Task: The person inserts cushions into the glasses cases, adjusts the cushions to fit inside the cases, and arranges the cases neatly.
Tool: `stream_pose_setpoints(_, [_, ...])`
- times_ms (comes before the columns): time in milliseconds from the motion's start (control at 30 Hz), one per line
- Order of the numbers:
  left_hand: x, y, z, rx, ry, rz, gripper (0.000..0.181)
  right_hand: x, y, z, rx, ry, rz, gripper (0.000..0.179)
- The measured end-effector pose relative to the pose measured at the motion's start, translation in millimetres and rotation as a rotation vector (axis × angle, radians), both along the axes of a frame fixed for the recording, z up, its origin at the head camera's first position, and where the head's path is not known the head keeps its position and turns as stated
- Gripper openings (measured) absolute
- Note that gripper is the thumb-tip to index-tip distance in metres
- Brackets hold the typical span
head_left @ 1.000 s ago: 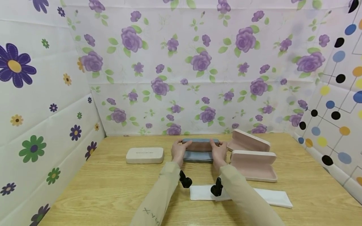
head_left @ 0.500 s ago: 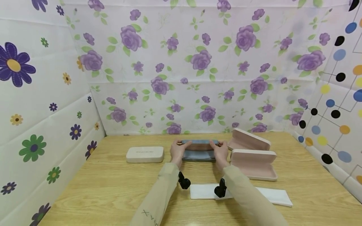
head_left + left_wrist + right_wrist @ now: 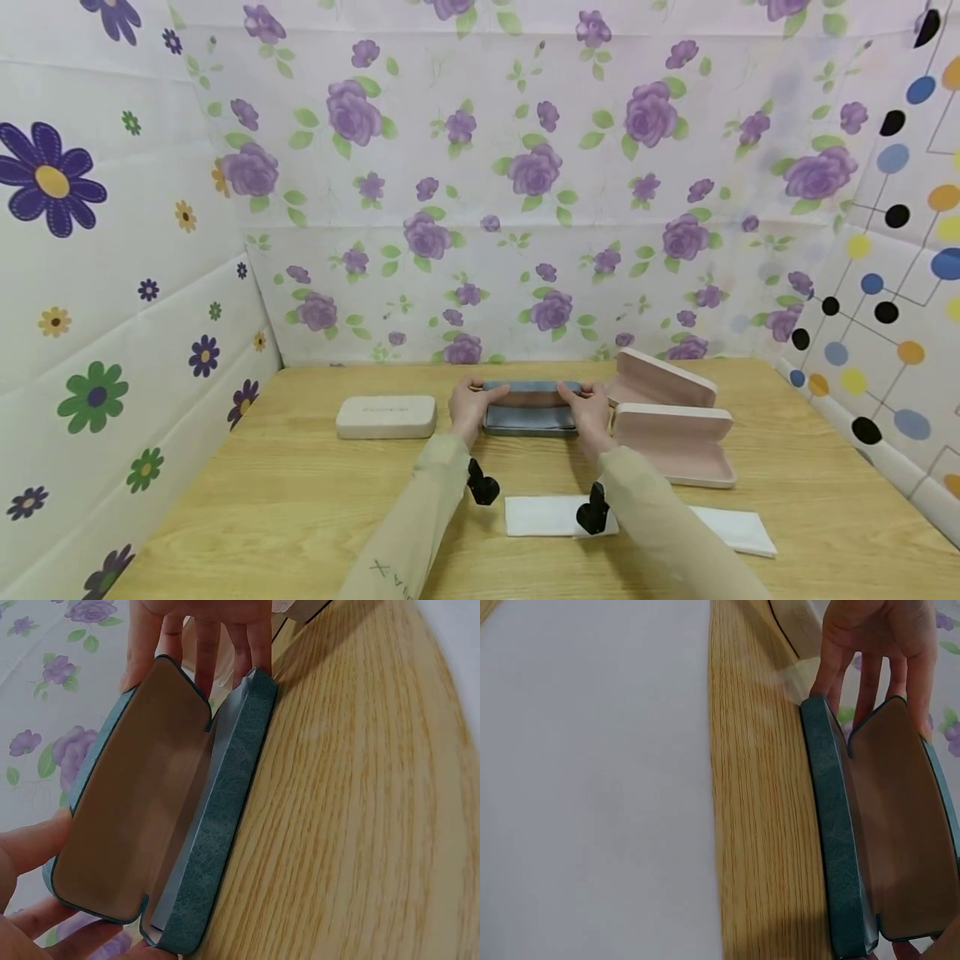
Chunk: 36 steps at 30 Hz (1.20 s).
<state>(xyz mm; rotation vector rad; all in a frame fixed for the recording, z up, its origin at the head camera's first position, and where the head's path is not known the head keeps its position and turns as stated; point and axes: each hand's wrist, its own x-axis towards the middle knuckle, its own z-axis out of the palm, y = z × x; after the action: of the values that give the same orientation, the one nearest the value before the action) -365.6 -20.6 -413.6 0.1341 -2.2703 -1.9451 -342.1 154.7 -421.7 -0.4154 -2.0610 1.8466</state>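
– Both wrists have eased slightly apart since the earlier frame, and the lid (image 3: 135,787) of the blue case (image 3: 530,432) shows a narrower band of brown lining, so it seems tipped further forward.

– Where is that case?

– Upright on the wooden bench (image 3: 300,517). Make it the centre of a clock, with 12 away from the person. Its lid stands raised along the 12 o'clock side, clear of the front rim.

– And the hands?

– Left hand (image 3: 468,408) at 9 o'clock, right hand (image 3: 588,412) at 3, one at each end. Each grip pinches the lid: thumb on its front edge, fingers around the end.

– Why both ends?

– Probably to turn the lid evenly and stop the base sliding.

– What lies around it?

– Farther out at 9, a closed cream case (image 3: 386,417). Just past the right hand, a rear pink case (image 3: 660,383) between 2 and 3 and a front pink case (image 3: 675,467) between 3 and 4, both with lids up. White cloth (image 3: 551,517) lies near 6, reappearing near 4 beyond the sleeve (image 3: 660,517); whether that's one piece, I can't tell. Their spread likely leaves the middle free for working.
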Motion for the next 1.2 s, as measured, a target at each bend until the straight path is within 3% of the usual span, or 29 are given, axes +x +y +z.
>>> stream_pose_setpoints(233, [2.8, -2.2, -2.2, 0.018, 0.003, -0.026, 0.046, -1.8, -1.0, -3.1, 0.007, 0.046, -0.010, 0.039])
stream_pose_setpoints(433, [5.4, -1.2, -1.1, -0.013, 0.037, -0.003, 0.040, -2.9, 0.6, -2.6, 0.021, 0.027, -0.008, 0.036])
stream_pose_setpoints(600, [7.2, -3.4, -0.5, -0.047, 0.044, -0.024, 0.041, -0.8, 2.0, -2.4, 0.037, 0.005, -0.004, 0.039])
stream_pose_setpoints(767, [7.3, -5.3, -1.2, -0.003, 0.031, -0.065, 0.042, 0.6, 4.2, -0.9, 0.054, -0.035, -0.023, 0.041])
stream_pose_setpoints(1000, [5.4, -4.7, -3.1, -0.014, 0.052, -0.024, 0.034, 1.3, 2.8, 2.1, 0.058, -0.061, -0.028, 0.037])
stream_pose_setpoints(1200, [7.9, -7.6, -4.7, 0.034, 0.049, -0.038, 0.035, 3.8, 3.0, 0.8, 0.077, -0.098, -0.008, 0.041])
